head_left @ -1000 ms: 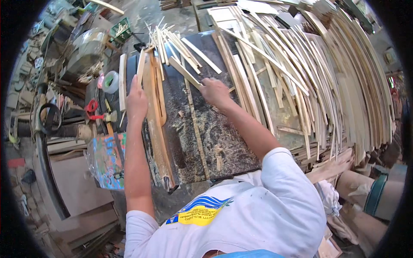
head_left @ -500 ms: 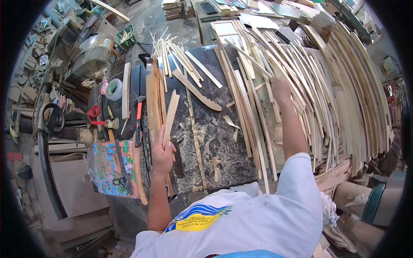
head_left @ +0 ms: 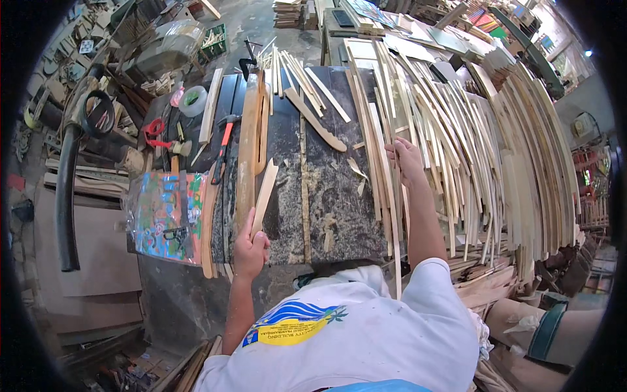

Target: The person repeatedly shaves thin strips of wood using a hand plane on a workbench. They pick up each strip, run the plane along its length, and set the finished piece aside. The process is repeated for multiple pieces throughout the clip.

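Observation:
My left hand [head_left: 250,251] is closed round the lower end of a short pale wood piece [head_left: 265,194], its notched far end pointing away from me. This piece lies beside a long wooden block [head_left: 249,140] with a slot. My right hand [head_left: 407,163] is over the long thin wood strips [head_left: 381,160] at the right of the dark work table [head_left: 287,222]. Its fingers are bent together, and what they hold, if anything, cannot be made out. Between the hands lies a curved, shaped wooden piece [head_left: 313,121].
Left of the block are a red-handled hammer [head_left: 226,137], a tape roll [head_left: 192,101] and a colourful plastic-covered packet [head_left: 163,215]. Thin sticks [head_left: 297,72] lie at the table's far end. Stacked boards [head_left: 532,157] stand at the right. Shavings and dust cover the table's middle.
My right hand has come nearer and to the left. The slanting strip it held no longer shows in it. My left hand keeps its wood piece, and the whole view has shifted.

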`<state>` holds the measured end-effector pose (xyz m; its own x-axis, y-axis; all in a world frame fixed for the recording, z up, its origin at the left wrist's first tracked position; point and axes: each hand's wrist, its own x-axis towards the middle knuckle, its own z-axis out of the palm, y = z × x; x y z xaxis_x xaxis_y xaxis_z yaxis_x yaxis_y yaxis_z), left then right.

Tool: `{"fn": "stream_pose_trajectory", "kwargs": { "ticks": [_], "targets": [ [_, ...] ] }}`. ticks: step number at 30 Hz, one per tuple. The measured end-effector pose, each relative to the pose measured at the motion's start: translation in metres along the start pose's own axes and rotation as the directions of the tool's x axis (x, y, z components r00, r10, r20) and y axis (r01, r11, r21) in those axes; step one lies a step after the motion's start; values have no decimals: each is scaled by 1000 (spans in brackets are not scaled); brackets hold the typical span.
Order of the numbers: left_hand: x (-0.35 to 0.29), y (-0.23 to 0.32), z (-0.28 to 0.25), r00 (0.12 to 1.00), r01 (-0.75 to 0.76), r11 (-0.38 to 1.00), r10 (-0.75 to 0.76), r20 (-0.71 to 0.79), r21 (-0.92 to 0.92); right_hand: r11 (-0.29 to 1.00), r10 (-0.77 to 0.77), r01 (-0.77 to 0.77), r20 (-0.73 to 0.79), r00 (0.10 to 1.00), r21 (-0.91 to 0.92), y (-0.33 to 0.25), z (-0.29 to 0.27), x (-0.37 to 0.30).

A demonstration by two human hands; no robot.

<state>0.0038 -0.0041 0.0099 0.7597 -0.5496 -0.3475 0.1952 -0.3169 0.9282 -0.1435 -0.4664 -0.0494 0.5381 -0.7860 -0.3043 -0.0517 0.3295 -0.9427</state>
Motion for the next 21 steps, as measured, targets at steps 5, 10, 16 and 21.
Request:
{"fn": "stream_pose_trajectory", "kwargs": {
  "ticks": [5, 10, 16, 21],
  "targets": [
    [-32, -24, -14, 1000, -1, 1000, 1, 1, -8, 970, 111, -121, 59, 992, 210, 7, 11, -39],
    [-56, -39, -25, 1000, 4, 1000, -4, -13, 8, 942, 118, -123, 34, 992, 313, 14, 39, -76],
    [-83, -37, -23, 997, 6, 1000, -8, -79, -29, 892, 101, -100, 23, 995, 442, 40, 87, -105],
    [-114, -53, -12, 988, -51, 995, 37, -150, -88, 828, 157, -272, 263, 952, 491, 61, 154, -157]
  ]
}}
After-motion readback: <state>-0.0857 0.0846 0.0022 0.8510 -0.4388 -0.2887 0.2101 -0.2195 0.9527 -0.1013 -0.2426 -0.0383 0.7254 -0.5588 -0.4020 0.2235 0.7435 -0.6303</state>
